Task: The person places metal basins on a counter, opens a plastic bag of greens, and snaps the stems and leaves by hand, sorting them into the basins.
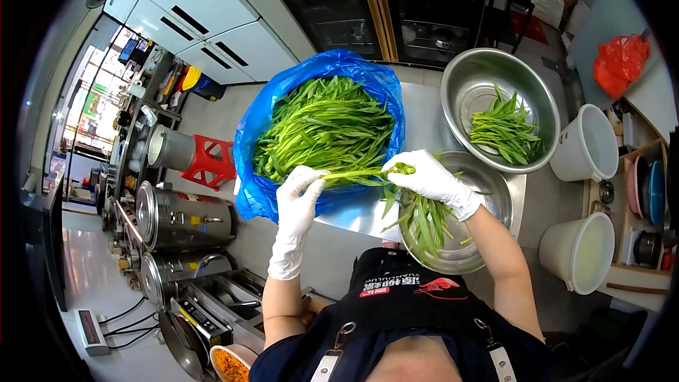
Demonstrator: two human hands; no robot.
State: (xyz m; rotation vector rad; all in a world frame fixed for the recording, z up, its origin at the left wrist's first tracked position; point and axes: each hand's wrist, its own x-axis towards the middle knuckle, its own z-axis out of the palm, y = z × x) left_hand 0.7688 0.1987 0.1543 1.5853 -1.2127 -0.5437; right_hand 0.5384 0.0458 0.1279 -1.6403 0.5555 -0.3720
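White gloves cover both my hands. Between finger and thumb, my left hand (300,187) pinches the stem ends of a small bunch of water spinach (353,174). My right hand (428,178) is closed round the same bunch farther along, and long leaves hang below it. Behind my hands, a blue plastic bag (249,124) stands open, heaped with water spinach (329,124). Under my right hand is a steel basin (491,201) with leafy pieces (428,230) over it. A second, deeper steel basin (460,85) behind it holds cut leafy lengths (506,129).
A steel table (368,216) bears the bag and basins. White buckets (581,251) stand at the right, near a red plastic bag (621,64). To the left are a red stool (211,161) with a pot and large steel drums (187,218). A white fridge (205,21) stands behind.
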